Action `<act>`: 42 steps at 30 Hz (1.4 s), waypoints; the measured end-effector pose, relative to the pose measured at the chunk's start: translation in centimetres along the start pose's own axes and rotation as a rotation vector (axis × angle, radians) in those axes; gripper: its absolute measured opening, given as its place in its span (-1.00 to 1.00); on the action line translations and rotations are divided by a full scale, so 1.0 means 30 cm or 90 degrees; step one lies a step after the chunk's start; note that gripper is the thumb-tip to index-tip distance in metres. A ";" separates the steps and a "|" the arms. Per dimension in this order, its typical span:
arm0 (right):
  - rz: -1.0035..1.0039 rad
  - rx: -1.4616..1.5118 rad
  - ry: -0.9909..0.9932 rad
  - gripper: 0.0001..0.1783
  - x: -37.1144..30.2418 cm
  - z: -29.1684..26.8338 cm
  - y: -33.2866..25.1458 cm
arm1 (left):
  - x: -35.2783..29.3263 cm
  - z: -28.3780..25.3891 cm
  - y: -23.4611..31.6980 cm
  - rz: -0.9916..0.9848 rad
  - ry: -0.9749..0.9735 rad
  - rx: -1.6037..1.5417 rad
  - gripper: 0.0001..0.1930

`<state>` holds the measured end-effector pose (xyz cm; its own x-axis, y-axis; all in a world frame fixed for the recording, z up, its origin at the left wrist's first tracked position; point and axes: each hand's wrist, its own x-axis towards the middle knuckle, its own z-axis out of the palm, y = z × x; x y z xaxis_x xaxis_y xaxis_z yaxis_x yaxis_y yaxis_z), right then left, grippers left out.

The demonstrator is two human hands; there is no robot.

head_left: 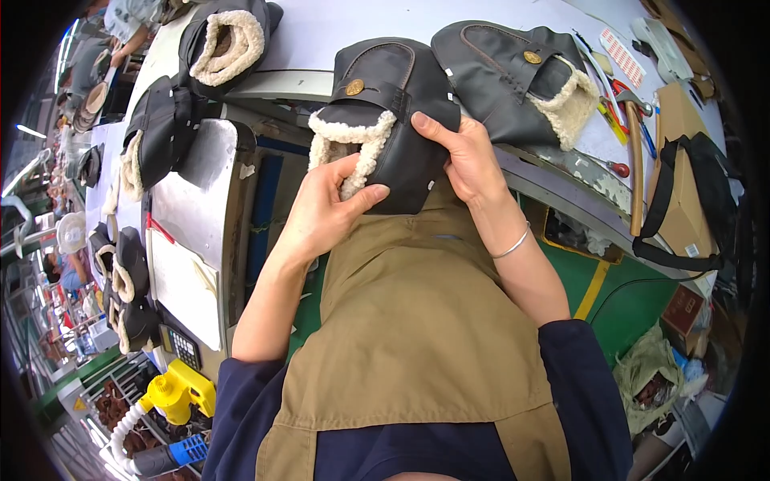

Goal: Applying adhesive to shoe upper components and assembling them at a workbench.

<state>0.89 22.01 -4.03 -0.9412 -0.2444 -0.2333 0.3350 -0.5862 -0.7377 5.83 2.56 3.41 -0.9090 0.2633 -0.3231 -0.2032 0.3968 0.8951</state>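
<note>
Above my lap is a black leather shoe upper (pixel 413 164) with a cream fleece lining, a strap and a round brass-coloured button. My left hand (pixel 321 210) pinches the fleece edge of its opening, thumb outside and fingertips hidden inside. On the other side, my right hand (pixel 472 160) grips the leather edge, its thumb on top and its fingers mostly out of sight underneath. A second black fleece-lined upper (pixel 501 88) lies on the table just beyond my right hand, its opening turned to the right.
More fleece-lined uppers (pixel 186 52) lie along the left. A hammer (pixel 634 152), a red-handled tool (pixel 616 168), a cardboard box (pixel 682 192) and a black strap (pixel 662 200) lie right. Lower left are a yellow blower (pixel 180 393), a calculator (pixel 178 345) and papers (pixel 184 289).
</note>
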 end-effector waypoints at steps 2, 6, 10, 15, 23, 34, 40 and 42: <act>0.017 0.033 -0.022 -0.63 0.008 -0.003 -0.004 | -0.005 -0.015 -0.004 0.008 0.002 0.021 -0.65; 0.079 0.064 -0.038 -0.71 0.036 -0.020 -0.037 | -0.017 -0.024 -0.011 0.000 -0.014 -0.017 -0.68; -0.047 0.089 0.054 -0.72 0.062 -0.010 0.020 | -0.019 -0.034 -0.037 -0.024 -0.014 0.046 -0.75; -0.126 0.143 0.156 -0.76 0.108 -0.040 0.071 | -0.025 0.000 -0.066 0.080 0.049 0.131 -0.76; 0.010 0.060 0.077 -0.71 0.074 0.010 0.006 | -0.035 0.026 -0.044 0.058 0.062 0.193 -0.79; 0.003 0.066 0.086 -0.61 0.075 -0.041 -0.050 | -0.057 -0.056 -0.027 0.220 0.215 -0.092 -0.71; 0.028 0.042 0.056 -0.59 0.008 -0.030 -0.062 | 0.144 -0.043 -0.132 -0.101 0.115 -0.496 -0.43; 0.041 0.032 0.037 -0.58 -0.012 -0.038 -0.058 | 0.207 -0.032 -0.105 -0.098 0.101 -0.511 -0.42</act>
<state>0.59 24.01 -3.38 -0.9180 -0.2382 -0.3170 0.3955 -0.6087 -0.6878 0.48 2.10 -1.11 -0.8781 0.1060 -0.4666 -0.4725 -0.3452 0.8109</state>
